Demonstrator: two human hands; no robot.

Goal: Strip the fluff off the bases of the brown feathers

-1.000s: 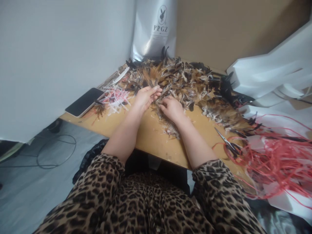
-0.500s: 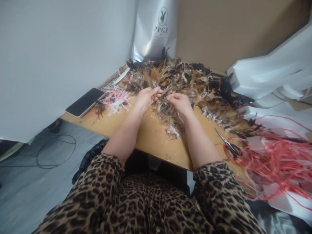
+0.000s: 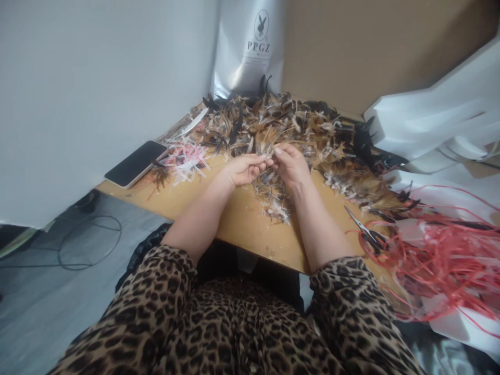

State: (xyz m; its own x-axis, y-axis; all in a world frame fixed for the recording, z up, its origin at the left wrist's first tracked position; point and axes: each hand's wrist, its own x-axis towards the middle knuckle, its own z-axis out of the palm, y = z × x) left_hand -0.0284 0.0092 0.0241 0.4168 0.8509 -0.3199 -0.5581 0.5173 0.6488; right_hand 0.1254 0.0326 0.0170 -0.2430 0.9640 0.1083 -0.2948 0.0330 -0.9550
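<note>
Brown and black feathers (image 3: 312,125) lie in a large pile on the wooden table (image 3: 250,229). In front of the pile, my left hand (image 3: 249,169) pinches the base of a small fan of brown feathers (image 3: 264,138), thumb and fingers closed. My right hand (image 3: 289,162) meets it from the right, its thumb and forefinger pressed together at the same feather base. What the right fingertips grip is too small to make out. Loose pale-based feathers (image 3: 277,208) lie beneath and between my forearms.
A phone (image 3: 136,163) and pink and white strips (image 3: 186,159) lie left. Scissors (image 3: 366,229) and tangled red ribbon (image 3: 449,260) are at the right. Behind the pile stands a silver bag (image 3: 250,67); white bags (image 3: 437,109) hang over the right edge.
My left hand has moved right and slightly towards me with the feather fan. The gap between my hands has closed, and their fingertips now meet.
</note>
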